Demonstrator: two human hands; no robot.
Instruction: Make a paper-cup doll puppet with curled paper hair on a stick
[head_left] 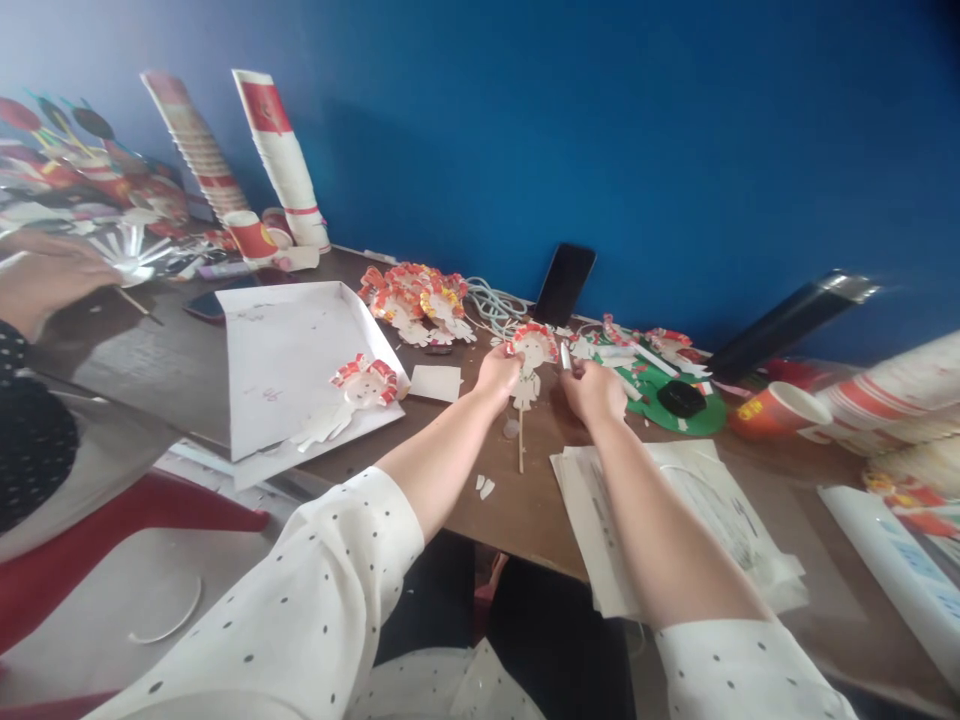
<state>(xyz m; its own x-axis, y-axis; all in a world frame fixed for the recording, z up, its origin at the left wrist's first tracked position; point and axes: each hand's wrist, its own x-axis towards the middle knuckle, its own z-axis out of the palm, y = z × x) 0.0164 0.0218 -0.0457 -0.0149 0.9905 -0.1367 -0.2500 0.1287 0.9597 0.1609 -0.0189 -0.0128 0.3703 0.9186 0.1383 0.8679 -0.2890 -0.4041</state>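
My left hand (501, 378) is closed on a paper doll puppet (529, 388) with a red-and-white frilled head, a cream body and a thin wooden stick hanging below. To its right, my right hand (598, 393) is closed around a slim white pen (565, 356), its tip upward near the doll's head; its exact kind is blurred. A similar paper doll (367, 385) lies on white sheets (300, 340) to the left. Behind my left hand is a pile of red and yellow paper dolls (420, 300). Small white paper scraps (486, 487) lie near the table's front edge.
A phone (566, 283) leans on the blue wall. At right are a green disc (675, 400) with scraps, a black bottle (787, 325), paper cups (780, 410) and loose papers (705, 510). Stacked cups (281, 155) stand back left. Another person's hand (56, 275) is at far left.
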